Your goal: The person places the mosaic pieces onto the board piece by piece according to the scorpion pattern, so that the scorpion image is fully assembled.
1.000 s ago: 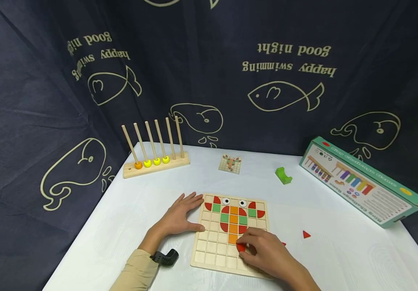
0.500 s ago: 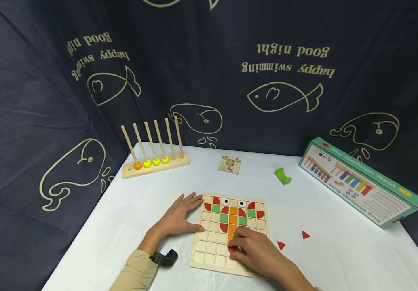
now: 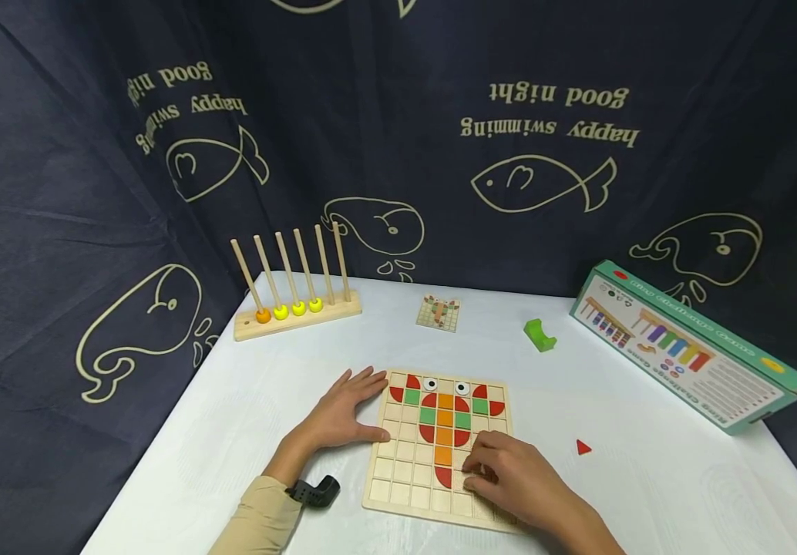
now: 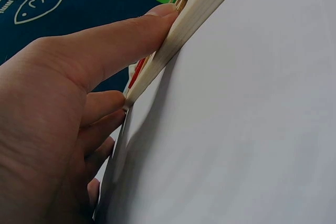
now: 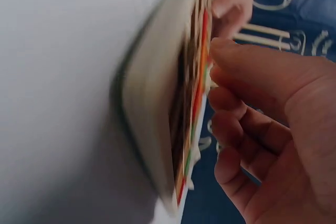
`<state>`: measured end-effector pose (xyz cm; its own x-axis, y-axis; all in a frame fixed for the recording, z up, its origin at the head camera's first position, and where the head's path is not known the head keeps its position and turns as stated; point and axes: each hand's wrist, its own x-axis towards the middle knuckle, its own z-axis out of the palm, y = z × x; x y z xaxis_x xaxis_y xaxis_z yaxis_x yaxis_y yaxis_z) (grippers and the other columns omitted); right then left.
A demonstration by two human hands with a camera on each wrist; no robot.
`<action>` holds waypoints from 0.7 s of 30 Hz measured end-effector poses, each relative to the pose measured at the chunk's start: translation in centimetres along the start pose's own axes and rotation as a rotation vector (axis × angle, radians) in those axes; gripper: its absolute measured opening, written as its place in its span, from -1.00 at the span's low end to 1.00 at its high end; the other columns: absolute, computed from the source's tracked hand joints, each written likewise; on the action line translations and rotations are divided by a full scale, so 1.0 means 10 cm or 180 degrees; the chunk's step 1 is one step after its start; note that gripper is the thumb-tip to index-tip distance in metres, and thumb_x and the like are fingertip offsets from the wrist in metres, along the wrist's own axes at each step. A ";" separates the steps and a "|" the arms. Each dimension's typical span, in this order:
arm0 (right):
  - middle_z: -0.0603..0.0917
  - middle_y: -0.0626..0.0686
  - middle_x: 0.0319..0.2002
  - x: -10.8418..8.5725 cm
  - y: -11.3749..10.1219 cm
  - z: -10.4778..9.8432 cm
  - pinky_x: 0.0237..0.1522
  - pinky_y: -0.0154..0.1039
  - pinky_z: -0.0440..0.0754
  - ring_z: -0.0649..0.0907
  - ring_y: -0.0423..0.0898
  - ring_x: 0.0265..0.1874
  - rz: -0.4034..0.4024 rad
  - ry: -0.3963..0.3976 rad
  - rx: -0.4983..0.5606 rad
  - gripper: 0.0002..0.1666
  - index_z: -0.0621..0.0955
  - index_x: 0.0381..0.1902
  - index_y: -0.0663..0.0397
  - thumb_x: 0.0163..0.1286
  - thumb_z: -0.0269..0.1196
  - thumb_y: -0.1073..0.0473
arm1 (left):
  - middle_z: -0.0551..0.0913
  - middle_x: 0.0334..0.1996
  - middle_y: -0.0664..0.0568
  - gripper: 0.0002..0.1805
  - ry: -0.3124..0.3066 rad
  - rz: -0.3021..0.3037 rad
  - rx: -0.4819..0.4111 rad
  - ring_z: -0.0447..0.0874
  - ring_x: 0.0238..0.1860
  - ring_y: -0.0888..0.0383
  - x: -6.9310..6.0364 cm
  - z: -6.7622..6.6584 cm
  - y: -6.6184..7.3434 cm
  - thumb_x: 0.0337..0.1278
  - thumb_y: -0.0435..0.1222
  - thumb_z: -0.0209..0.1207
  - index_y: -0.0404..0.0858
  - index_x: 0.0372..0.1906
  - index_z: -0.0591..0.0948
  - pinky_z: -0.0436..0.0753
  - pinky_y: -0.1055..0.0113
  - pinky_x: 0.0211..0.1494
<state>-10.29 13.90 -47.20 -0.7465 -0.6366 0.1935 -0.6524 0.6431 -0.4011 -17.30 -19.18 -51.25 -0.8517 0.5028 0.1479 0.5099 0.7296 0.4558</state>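
A square wooden grid board [image 3: 401,472] lies on the table, with red, green and orange pieces and two eye discs set in its cells. At the left side of the board, my left hand [image 3: 339,412] rests with fingers and thumb spread, their tips touching the edge. In the left wrist view the thumb [image 4: 131,40] lies against the board's rim. My right hand [image 3: 509,474] hovers over the lower right of the board, fingers loosely bent, with nothing visible between them. Just left of its fingertips, a red quarter-round piece [image 3: 443,477] sits below the orange column.
Right of the board lies a red triangle [image 3: 583,447]. Farther back are a small pattern card [image 3: 438,313], a green curved block [image 3: 540,335], a peg stand [image 3: 297,317] with beads, and a green toy box [image 3: 690,347] at the right.
My right hand moved left with the red quarter-round piece, let it go in a cell below the orange column, then drew back right. A second red triangle is now out of sight. The left hand stayed put.
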 end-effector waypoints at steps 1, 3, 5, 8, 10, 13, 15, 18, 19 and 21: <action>0.50 -0.35 -0.36 -0.02 0.03 -0.03 -0.38 -0.40 0.51 0.45 -0.36 -0.44 0.0072 -0.0008 -0.0003 -0.90 0.71 -0.38 -0.26 0.15 0.43 -0.03 | 0.25 0.42 0.08 0.07 0.0001 0.0000 0.0005 -0.02 0.47 0.06 0.00 0.00 0.00 -0.20 0.33 0.30 -0.19 0.41 0.33 -0.13 0.02 0.49; 0.49 -0.36 -0.36 -0.07 0.08 -0.10 -0.40 -0.40 0.48 0.44 -0.36 -0.45 0.0209 0.0006 -0.0036 -0.91 0.70 -0.39 -0.27 0.14 0.43 -0.01 | 0.25 0.42 0.08 0.07 0.0005 0.0004 -0.0004 -0.02 0.47 0.06 0.00 0.00 0.00 -0.20 0.32 0.30 -0.20 0.41 0.33 -0.13 0.02 0.49; 0.49 -0.37 -0.37 -0.13 0.14 -0.15 -0.40 -0.40 0.48 0.44 -0.36 -0.44 0.0323 0.0052 -0.0077 -0.90 0.70 -0.38 -0.28 0.13 0.44 0.02 | 0.25 0.42 0.07 0.07 0.0010 0.0013 -0.0012 -0.02 0.47 0.05 -0.01 0.00 0.01 -0.20 0.31 0.31 -0.20 0.41 0.33 -0.14 0.01 0.49; 0.48 -0.38 -0.38 -0.21 0.23 -0.21 -0.43 -0.41 0.45 0.44 -0.37 -0.45 0.0474 0.0130 -0.0129 -0.87 0.71 -0.36 -0.27 0.11 0.45 0.06 | 0.25 0.42 0.06 0.07 0.0008 0.0020 -0.0026 -0.02 0.47 0.04 -0.01 -0.01 0.02 -0.19 0.30 0.31 -0.21 0.41 0.33 -0.14 0.01 0.49; 0.48 -0.37 -0.38 -0.26 0.29 -0.24 -0.45 -0.41 0.44 0.44 -0.37 -0.46 0.0590 0.0157 -0.0174 -0.85 0.71 -0.35 -0.26 0.09 0.46 0.09 | 0.25 0.42 0.06 0.07 0.0001 0.0015 -0.0023 -0.02 0.47 0.04 -0.01 -0.01 0.02 -0.19 0.30 0.32 -0.21 0.42 0.33 -0.14 0.01 0.49; 0.49 -0.37 -0.37 -0.32 0.38 -0.25 -0.44 -0.39 0.46 0.44 -0.38 -0.46 0.0753 0.0142 -0.0236 -0.81 0.72 -0.32 -0.23 0.07 0.46 0.13 | 0.25 0.42 0.06 0.08 0.0002 0.0003 -0.0020 -0.02 0.47 0.05 -0.01 -0.01 0.02 -0.20 0.31 0.31 -0.20 0.42 0.32 -0.15 0.02 0.49; 0.50 -0.36 -0.35 -0.35 0.43 -0.26 -0.41 -0.36 0.50 0.45 -0.38 -0.45 0.0863 0.0101 -0.0275 -0.78 0.72 -0.30 -0.21 0.06 0.46 0.16 | 0.25 0.42 0.06 0.08 0.0006 0.0004 -0.0023 -0.02 0.47 0.05 -0.01 -0.01 0.02 -0.20 0.32 0.31 -0.20 0.42 0.32 -0.15 0.02 0.49; 0.50 -0.36 -0.33 -0.39 0.49 -0.27 -0.37 -0.34 0.54 0.46 -0.37 -0.43 0.0998 0.0049 -0.0293 -0.76 0.71 -0.29 -0.24 0.06 0.46 0.16 | 0.25 0.42 0.06 0.08 0.0015 0.0009 -0.0019 -0.02 0.47 0.05 -0.01 -0.01 0.02 -0.20 0.32 0.30 -0.20 0.42 0.32 -0.14 0.02 0.49; 0.50 -0.36 -0.33 -0.40 0.51 -0.27 -0.36 -0.34 0.54 0.46 -0.36 -0.43 0.1041 0.0027 -0.0295 -0.77 0.71 -0.29 -0.25 0.06 0.45 0.15 | 0.25 0.42 0.06 0.08 0.0016 0.0006 -0.0016 -0.02 0.47 0.05 -0.01 -0.01 0.02 -0.20 0.31 0.31 -0.20 0.42 0.32 -0.14 0.02 0.49; 0.49 -0.37 -0.35 -0.41 0.53 -0.28 -0.36 -0.33 0.54 0.45 -0.35 -0.43 0.1098 -0.0012 -0.0283 -0.79 0.70 -0.32 -0.27 0.07 0.45 0.13 | 0.25 0.42 0.05 0.08 0.0016 0.0010 -0.0014 -0.02 0.47 0.04 -0.01 -0.01 0.02 -0.20 0.31 0.31 -0.21 0.42 0.32 -0.14 0.01 0.49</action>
<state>-11.03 21.12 -47.59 -0.9244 -0.3771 0.0568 -0.3710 0.8548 -0.3628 -17.13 -19.11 -51.08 -0.8506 0.5027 0.1538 0.5121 0.7260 0.4591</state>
